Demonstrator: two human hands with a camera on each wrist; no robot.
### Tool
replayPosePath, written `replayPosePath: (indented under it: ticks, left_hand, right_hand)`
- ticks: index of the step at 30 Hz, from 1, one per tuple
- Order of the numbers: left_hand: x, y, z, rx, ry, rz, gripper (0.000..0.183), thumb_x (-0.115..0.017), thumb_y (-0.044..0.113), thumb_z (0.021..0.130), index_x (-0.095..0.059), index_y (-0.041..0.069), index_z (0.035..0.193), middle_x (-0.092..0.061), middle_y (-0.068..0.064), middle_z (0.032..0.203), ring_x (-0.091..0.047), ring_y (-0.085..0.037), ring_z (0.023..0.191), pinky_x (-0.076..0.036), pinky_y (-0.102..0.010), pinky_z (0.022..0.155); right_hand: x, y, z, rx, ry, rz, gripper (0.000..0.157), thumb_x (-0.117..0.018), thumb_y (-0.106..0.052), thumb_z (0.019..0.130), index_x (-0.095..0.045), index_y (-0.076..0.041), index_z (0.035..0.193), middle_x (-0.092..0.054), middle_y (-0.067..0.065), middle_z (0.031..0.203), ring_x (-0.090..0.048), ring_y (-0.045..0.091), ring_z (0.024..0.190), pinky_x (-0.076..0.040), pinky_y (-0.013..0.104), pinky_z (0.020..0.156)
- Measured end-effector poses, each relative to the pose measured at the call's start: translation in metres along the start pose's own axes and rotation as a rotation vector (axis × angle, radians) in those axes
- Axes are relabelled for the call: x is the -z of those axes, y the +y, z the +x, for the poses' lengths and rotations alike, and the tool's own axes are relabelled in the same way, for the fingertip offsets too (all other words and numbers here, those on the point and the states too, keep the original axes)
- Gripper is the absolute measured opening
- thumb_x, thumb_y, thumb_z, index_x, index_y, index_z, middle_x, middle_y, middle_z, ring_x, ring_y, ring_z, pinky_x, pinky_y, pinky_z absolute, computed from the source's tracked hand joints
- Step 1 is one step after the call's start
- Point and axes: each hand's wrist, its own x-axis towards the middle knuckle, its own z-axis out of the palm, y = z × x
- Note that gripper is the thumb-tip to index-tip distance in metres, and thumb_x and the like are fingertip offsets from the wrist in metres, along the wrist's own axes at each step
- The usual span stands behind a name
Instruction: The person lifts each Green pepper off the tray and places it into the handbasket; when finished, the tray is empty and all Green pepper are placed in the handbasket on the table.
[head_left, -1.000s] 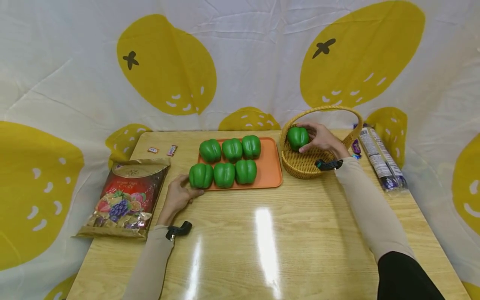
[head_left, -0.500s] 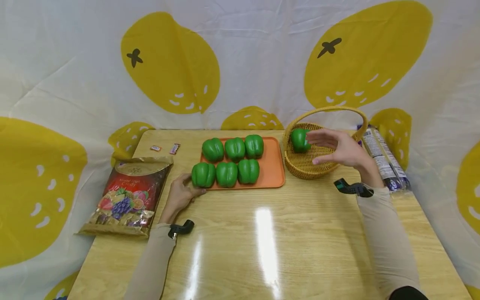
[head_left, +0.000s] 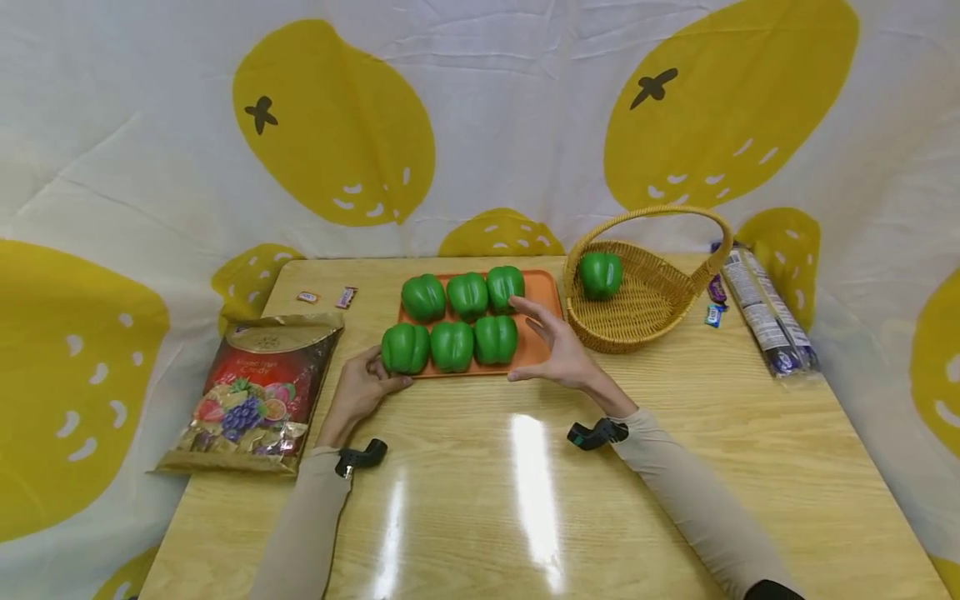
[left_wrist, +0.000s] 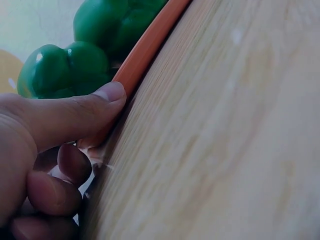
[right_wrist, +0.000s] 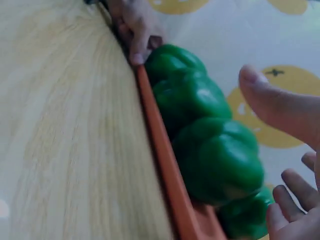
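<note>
Several green bell peppers stand in two rows on an orange tray. My left hand holds the tray at its front left corner; in the left wrist view the thumb presses the rim and the other fingers curl below. Over the tray's right part hovers my right hand, thumb and fingers spread apart with nothing between them. Its nearest thing is the front right bell pepper. Another bell pepper sits in the left side of a wicker basket to the right of the tray.
A red and gold candy bag lies left of the left hand. Two small wrapped candies are behind it. Right of the basket lie a long plastic-wrapped pack and small candies. The basket's tall handle arches above it.
My right hand has let go of the bell pepper in the basket, drawn back, and moved left to the tray. My left hand stays on the tray's corner.
</note>
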Motion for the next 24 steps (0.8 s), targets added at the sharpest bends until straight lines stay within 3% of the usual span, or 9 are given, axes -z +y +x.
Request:
replayPosePath:
  ticks: [5,15,19,24]
  left_hand:
    - [-0.001,0.002,0.0,0.0,-0.034,-0.007,0.07,-0.091,0.028,0.071,-0.061,0.015,0.133,-0.056,-0.006,0.062,-0.051,-0.016,0.053,-0.046,-0.028,0.066]
    - [-0.001,0.005,0.002,0.045,-0.069,-0.037,0.079,-0.09,0.026,0.073,-0.053,0.013,0.141,-0.055,-0.004,0.061,-0.05,-0.014,0.052,-0.043,-0.028,0.056]
    - [0.0,0.005,0.002,0.06,-0.067,-0.058,0.078,-0.09,0.025,0.073,-0.054,0.016,0.141,-0.056,-0.006,0.064,-0.05,-0.014,0.054,-0.043,-0.028,0.057]
    - [0.002,0.005,0.0,0.073,-0.056,-0.062,0.076,-0.09,0.025,0.073,-0.055,0.017,0.14,-0.057,-0.007,0.066,-0.052,-0.014,0.057,-0.044,-0.028,0.06]
  right_hand:
    - [-0.007,0.012,0.008,-0.051,0.021,-0.038,0.104,-0.091,0.008,0.06,-0.036,0.006,0.148,-0.035,0.028,0.152,-0.031,0.039,0.143,-0.021,0.059,0.114]
    - [-0.014,0.02,0.01,-0.144,0.041,-0.094,0.089,-0.091,0.006,0.061,-0.05,0.004,0.14,-0.049,0.021,0.144,-0.045,0.038,0.135,-0.031,0.055,0.111]
    - [-0.012,0.011,0.01,-0.122,0.021,-0.103,0.086,-0.092,0.004,0.062,-0.052,0.005,0.137,-0.05,0.022,0.142,-0.046,0.036,0.134,-0.033,0.053,0.111]
    - [-0.001,-0.018,0.008,-0.108,0.006,-0.079,0.084,-0.092,0.003,0.062,-0.055,-0.001,0.138,-0.053,0.013,0.143,-0.049,0.03,0.133,-0.035,0.048,0.111]
